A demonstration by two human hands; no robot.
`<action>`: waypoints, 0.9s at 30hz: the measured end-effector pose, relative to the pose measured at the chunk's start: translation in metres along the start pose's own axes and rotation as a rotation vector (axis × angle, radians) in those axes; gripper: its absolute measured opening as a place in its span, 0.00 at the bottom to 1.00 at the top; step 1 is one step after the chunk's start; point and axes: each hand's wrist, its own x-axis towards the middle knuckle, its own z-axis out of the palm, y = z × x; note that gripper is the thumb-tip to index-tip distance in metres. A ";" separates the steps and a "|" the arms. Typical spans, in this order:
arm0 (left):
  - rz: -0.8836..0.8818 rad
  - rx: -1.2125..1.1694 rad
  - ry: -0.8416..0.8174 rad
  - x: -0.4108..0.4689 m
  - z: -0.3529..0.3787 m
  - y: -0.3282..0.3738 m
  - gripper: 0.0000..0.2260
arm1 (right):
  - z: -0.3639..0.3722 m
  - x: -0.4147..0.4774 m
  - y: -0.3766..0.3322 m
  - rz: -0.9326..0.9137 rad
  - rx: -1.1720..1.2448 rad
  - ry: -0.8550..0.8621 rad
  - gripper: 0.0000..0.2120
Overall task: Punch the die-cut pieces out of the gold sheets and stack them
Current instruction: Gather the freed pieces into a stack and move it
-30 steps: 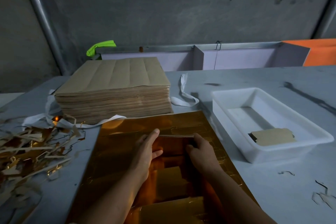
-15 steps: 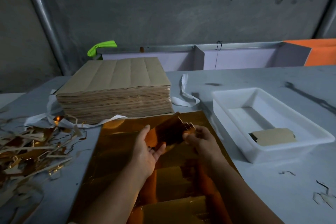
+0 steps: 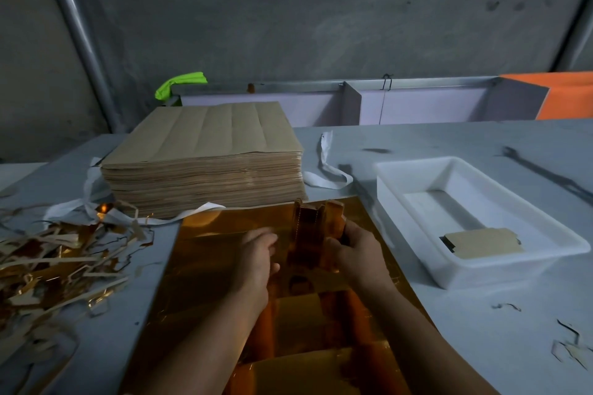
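Die-cut pieces [image 3: 306, 231]: upright above the gold sheet [image 3: 218, 266], between my hands.
Right hand [image 3: 359, 250]: my fingers grasp the pieces at their right edge.
Left hand [image 3: 256, 255]: fingers relaxed, just beside the pieces; blurred.

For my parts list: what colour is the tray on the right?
White; the tray shows best in the head view.

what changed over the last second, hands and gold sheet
Both hands were pressing on the gold sheet. The gold piece has since come free and been lifted, and now stands upright above the sheet, gripped by the right hand. The left hand rose with it and sits beside it, fingers loose. The brown stack, white tray and scrap pile stayed put.
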 end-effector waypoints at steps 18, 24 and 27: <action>-0.048 0.190 -0.237 -0.005 0.001 0.014 0.08 | -0.010 0.004 -0.006 0.129 0.152 -0.118 0.10; -0.269 0.004 -0.391 -0.005 -0.012 0.025 0.17 | -0.020 0.005 -0.002 0.280 0.494 -0.303 0.11; -0.285 -0.005 -0.456 -0.005 -0.012 0.024 0.21 | -0.018 0.005 -0.001 0.292 0.535 -0.313 0.11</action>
